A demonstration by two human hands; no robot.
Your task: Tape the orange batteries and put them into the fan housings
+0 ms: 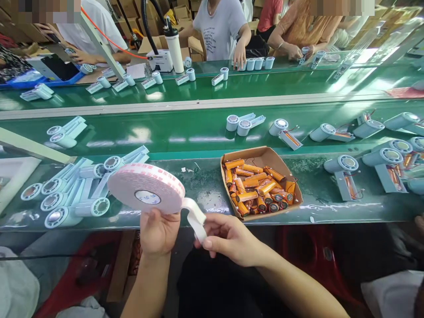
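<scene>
My left hand (159,232) grips a large roll of double-sided foam tape (127,192) from below, its flat side tilted towards me. Red print runs along the roll's outer edge, and its core carries handwriting. From the roll's right side a loose white strip (195,215) hangs down in a curl. My right hand (230,238) pinches the end of that strip between thumb and fingers. Just beyond my right hand stands a cardboard tray (225,187) of orange-wrapped battery cells (251,183) with thin wires.
Light-blue handheld fan bodies (53,201) are heaped left of the roll. More fan bodies (346,163), some with orange cells inside, lie at the right. Behind runs a green conveyor (185,128). Across it, several people handle parts near a white tumbler (174,51).
</scene>
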